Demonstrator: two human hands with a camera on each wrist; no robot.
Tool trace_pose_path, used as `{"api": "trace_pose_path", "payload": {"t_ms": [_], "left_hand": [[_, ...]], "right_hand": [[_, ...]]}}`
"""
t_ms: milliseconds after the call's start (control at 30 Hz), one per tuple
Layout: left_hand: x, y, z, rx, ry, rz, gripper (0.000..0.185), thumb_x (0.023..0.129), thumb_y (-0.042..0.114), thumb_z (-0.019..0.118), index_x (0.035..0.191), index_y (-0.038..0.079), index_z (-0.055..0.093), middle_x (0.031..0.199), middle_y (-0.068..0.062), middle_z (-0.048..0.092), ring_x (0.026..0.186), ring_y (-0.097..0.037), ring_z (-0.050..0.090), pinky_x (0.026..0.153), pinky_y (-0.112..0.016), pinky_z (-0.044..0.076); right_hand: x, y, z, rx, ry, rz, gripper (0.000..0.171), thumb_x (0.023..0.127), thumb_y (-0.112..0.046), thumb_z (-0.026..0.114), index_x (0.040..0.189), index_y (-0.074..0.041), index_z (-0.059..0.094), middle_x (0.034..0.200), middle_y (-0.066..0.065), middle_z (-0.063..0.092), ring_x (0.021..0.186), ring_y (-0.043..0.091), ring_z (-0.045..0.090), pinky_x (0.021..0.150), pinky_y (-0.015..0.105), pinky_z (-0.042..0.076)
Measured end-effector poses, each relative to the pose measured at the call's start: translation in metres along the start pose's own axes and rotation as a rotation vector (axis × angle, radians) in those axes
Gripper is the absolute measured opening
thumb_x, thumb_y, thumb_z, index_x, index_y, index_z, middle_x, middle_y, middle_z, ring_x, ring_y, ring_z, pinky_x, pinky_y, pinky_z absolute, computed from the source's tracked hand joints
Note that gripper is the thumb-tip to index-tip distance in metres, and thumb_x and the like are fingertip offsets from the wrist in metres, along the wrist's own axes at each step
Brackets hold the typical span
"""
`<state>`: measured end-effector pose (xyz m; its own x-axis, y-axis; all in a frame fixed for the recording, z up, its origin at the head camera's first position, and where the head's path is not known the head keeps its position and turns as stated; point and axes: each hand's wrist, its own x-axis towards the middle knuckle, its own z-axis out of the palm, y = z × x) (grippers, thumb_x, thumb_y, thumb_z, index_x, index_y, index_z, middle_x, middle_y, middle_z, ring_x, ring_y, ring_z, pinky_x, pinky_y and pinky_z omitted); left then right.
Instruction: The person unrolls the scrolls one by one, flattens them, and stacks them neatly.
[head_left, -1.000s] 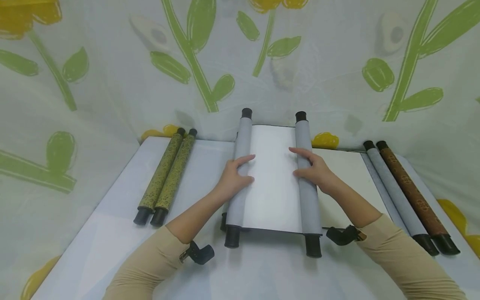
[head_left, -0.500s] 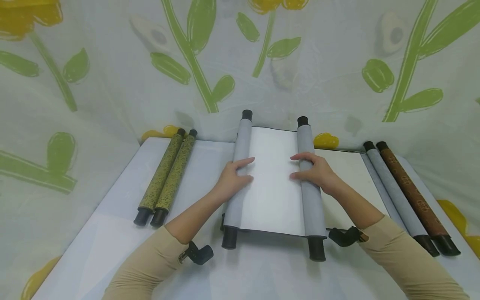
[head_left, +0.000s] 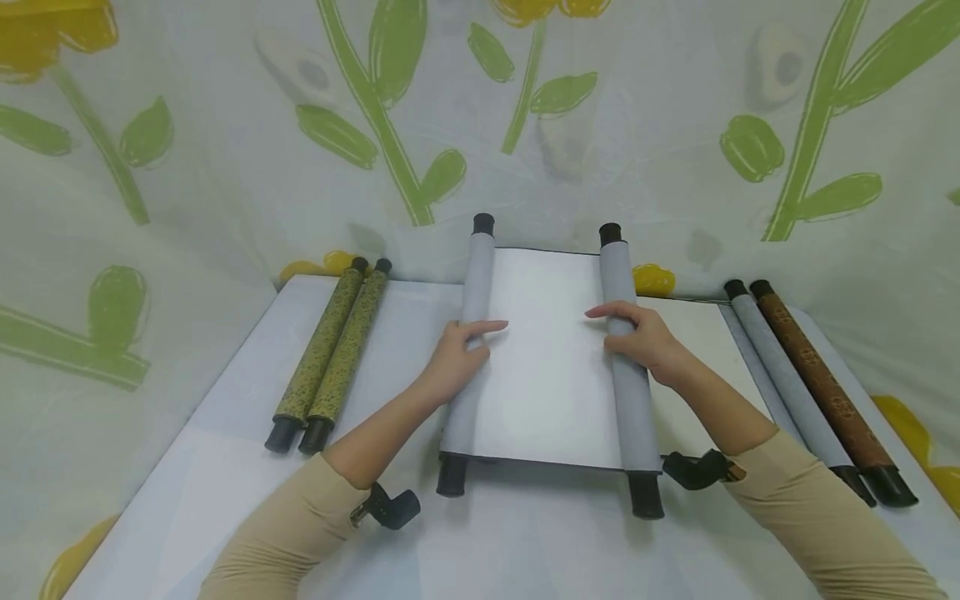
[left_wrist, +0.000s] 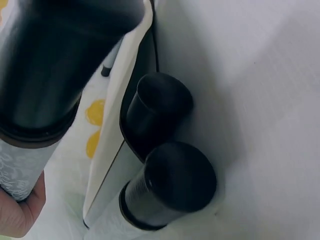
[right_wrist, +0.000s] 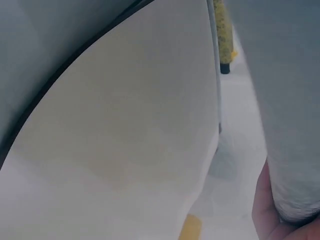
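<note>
Both hands hold a hanging scroll by its two grey rollers, with a blank white sheet (head_left: 547,358) stretched between them. My left hand (head_left: 452,358) grips the left roller (head_left: 461,417), thumb and forefinger over its inner side. On the right roller (head_left: 636,417) my right hand (head_left: 648,342) has the same kind of grip. The left roller's black end knob (left_wrist: 40,75) fills the upper left of the left wrist view. In the right wrist view, fingers (right_wrist: 264,205) curl under the grey roller. The scroll is raised above the table.
A second scroll's cream sheet (head_left: 705,350) lies partly under the held one, and black knobs (left_wrist: 182,175) show below. A grey roller (head_left: 787,375) and a brown patterned roller (head_left: 825,383) lie at right. Two green-gold rollers (head_left: 348,342) rest at left on the white table (head_left: 187,500).
The two grey rollers have moved apart, the left one leftward and the right one rightward. More of the white sheet shows between them. Both hands keep their grip.
</note>
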<state>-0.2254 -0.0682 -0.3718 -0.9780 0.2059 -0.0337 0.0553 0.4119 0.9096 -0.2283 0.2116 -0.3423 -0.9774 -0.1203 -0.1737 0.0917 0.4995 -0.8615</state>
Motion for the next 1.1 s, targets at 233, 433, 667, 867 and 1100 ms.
{"api": "trace_pose_path", "payload": {"t_ms": [233, 433, 667, 867, 1100], "left_hand": [[0.000, -0.005, -0.004, -0.001, 0.003, -0.037, 0.040, 0.092, 0.010, 0.044, 0.126, 0.021, 0.063, 0.132, -0.022, 0.037, 0.113, -0.031, 0.040, 0.093, -0.046, 0.037], [0.002, -0.006, -0.005, 0.002, 0.030, -0.062, 0.041, 0.086, 0.016, 0.066, 0.127, 0.020, 0.062, 0.133, -0.021, 0.039, 0.127, -0.035, 0.038, 0.101, -0.056, 0.034], [0.002, -0.002, -0.004, 0.025, 0.046, -0.054, 0.045, 0.084, 0.003, 0.060, 0.125, 0.020, 0.063, 0.133, -0.021, 0.041, 0.126, -0.035, 0.039, 0.098, -0.052, 0.039], [0.001, -0.002, -0.006, 0.018, 0.033, -0.038, 0.045, 0.085, 0.001, 0.053, 0.124, 0.020, 0.064, 0.135, -0.020, 0.039, 0.126, -0.032, 0.037, 0.100, -0.053, 0.035], [0.001, -0.006, -0.007, 0.030, 0.018, -0.021, 0.042, 0.087, 0.003, 0.052, 0.124, 0.019, 0.064, 0.132, -0.018, 0.040, 0.127, -0.031, 0.036, 0.104, -0.055, 0.031]], "right_hand": [[0.000, 0.004, -0.002, 0.001, 0.007, 0.018, 0.046, 0.085, -0.005, 0.059, 0.130, -0.008, 0.053, 0.151, 0.022, 0.020, 0.127, 0.044, 0.024, 0.095, 0.063, 0.033], [-0.001, 0.008, -0.001, -0.024, 0.013, 0.022, 0.054, 0.080, -0.010, 0.073, 0.130, -0.008, 0.053, 0.150, 0.023, 0.022, 0.125, 0.045, 0.029, 0.094, 0.062, 0.036], [0.000, 0.014, -0.007, -0.057, 0.026, -0.009, 0.049, 0.082, -0.002, 0.061, 0.130, -0.008, 0.051, 0.147, 0.024, 0.024, 0.122, 0.045, 0.031, 0.087, 0.057, 0.041], [-0.003, 0.017, -0.012, -0.093, 0.058, -0.019, 0.045, 0.084, -0.001, 0.050, 0.129, -0.007, 0.050, 0.149, 0.025, 0.022, 0.124, 0.045, 0.027, 0.088, 0.061, 0.038], [-0.004, 0.018, -0.016, -0.071, 0.029, -0.023, 0.044, 0.089, -0.002, 0.047, 0.132, -0.007, 0.050, 0.152, 0.024, 0.016, 0.129, 0.044, 0.020, 0.094, 0.065, 0.032]]}}
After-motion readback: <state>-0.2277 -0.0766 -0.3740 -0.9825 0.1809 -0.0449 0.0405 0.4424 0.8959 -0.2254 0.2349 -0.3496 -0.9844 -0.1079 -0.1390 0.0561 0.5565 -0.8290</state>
